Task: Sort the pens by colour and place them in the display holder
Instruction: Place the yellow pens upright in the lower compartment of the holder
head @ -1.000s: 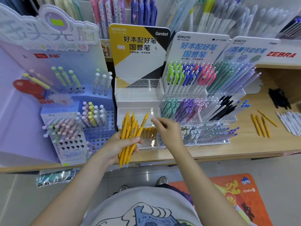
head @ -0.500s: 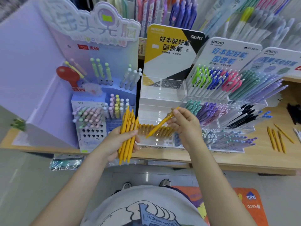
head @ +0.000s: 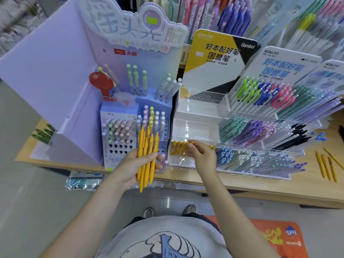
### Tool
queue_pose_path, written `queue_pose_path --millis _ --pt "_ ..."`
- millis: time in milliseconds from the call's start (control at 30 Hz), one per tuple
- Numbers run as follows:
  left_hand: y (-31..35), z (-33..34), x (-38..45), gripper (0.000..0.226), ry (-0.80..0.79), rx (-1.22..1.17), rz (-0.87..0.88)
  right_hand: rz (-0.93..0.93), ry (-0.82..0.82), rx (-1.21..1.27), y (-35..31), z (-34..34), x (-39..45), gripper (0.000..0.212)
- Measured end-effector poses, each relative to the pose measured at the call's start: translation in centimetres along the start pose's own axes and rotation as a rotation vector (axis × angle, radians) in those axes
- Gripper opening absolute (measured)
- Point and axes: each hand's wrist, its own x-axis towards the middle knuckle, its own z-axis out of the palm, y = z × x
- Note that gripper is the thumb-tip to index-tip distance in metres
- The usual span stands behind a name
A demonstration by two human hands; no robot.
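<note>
My left hand (head: pixel 134 164) is clamped round a bundle of yellow plastic pens (head: pixel 147 155), just left of the clear acrylic display holder (head: pixel 197 127). Right hand (head: pixel 201 155) pinches one pen at its bottom front tray. Light, stiff, smooth; grip mid-barrel w/ fingertips.

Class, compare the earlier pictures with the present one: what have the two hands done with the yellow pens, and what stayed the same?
The right hand pulled one yellow pen from the bunch, carried it right and lowered it into the clear holder's front tray among the yellow pens there. The left hand still grips the bunch of yellow pens.
</note>
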Motion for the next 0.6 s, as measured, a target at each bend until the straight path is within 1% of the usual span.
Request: queue_pose_path --millis 100,300,400,500,567,600 --pt "-0.2 -0.3 0.0 0.03 0.018 -0.055 -0.025 -0.031 -0.016 -0.06 0.0 0.2 0.3 0.012" --pt "-0.6 -0.6 0.2 0.034 0.01 -0.062 -0.039 -0.08 -0.017 -0.134 -0.1 0.5 -0.1 0.013" --pt "-0.5 -0.7 0.2 0.035 0.001 -0.063 -0.045 -0.185 -0.066 -0.303 0.1 0.5 -0.5 0.011" --pt "-0.6 -0.6 0.2 0.037 -0.011 -0.043 -0.042 -0.329 -0.084 -0.473 -0.1 1.1 -0.8 0.016" --pt "-0.8 -0.6 0.2 0.038 -0.014 -0.034 -0.039 -0.39 -0.109 -0.531 -0.2 1.7 -0.9 0.018" --pt "-0.9 -0.6 0.2 0.038 -0.014 -0.032 -0.037 -0.386 -0.125 -0.536 -0.2 2.0 -0.8 0.017"
